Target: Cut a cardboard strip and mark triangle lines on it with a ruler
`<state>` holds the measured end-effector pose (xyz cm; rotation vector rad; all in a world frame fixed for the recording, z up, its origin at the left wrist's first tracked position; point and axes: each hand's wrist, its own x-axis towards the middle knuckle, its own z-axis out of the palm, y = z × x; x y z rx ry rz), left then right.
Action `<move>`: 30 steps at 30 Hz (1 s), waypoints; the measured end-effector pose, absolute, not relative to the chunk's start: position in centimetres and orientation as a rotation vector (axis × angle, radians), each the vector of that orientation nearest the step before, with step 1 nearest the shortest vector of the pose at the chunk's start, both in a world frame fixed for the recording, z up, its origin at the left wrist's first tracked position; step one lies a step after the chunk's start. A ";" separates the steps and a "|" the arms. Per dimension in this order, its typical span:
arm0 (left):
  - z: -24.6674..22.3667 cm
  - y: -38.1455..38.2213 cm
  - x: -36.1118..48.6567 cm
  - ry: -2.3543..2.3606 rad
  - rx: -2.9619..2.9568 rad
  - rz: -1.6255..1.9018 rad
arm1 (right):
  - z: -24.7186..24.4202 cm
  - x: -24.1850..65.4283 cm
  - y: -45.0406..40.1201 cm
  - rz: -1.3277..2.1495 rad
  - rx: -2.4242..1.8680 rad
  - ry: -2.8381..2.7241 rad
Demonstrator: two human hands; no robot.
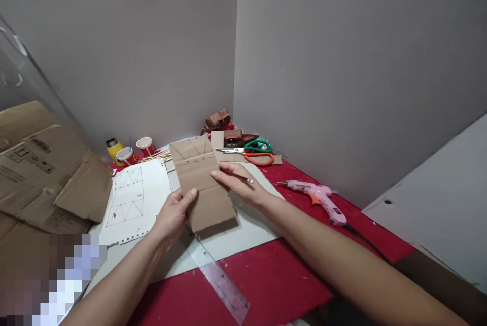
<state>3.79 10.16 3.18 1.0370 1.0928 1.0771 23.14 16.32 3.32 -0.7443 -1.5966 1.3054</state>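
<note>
A brown cardboard piece [205,189] with pencilled zigzag lines near its top is held up between my two hands. My left hand [177,212] grips its lower left edge, thumb on the front. My right hand [238,181] pinches its right edge, and a pencil [243,179] rests in the same hand, pointing down to the right. Below lies a white sheet [243,234] with a clear ruler [220,280] partly over it. To the left, a notebook page [127,199] shows two drawn truss patterns.
Scissors with green and orange handles [258,152] lie behind my right hand. A pink glue gun [319,198] with a cord rests on the red cloth [292,270]. Paper cups [145,146], a yellow bottle [114,151] and thin sticks [154,155] stand or lie behind; cardboard boxes [41,179] fill the left.
</note>
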 end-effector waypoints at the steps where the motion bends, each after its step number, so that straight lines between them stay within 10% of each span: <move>1: 3.0 10.4 3.8 1.115 1.061 1.068 | 3.1 23.1 16.4 1.324 -0.720 -1.609; 18: 2.0 4.0 -0.5 1.201 2.619 0.141 | -0.5 25.9 19.2 1.108 -0.794 -1.673; 30: 3.8 5.0 0.9 1.210 2.536 -0.133 | -1.4 25.3 19.5 0.946 -0.918 -1.712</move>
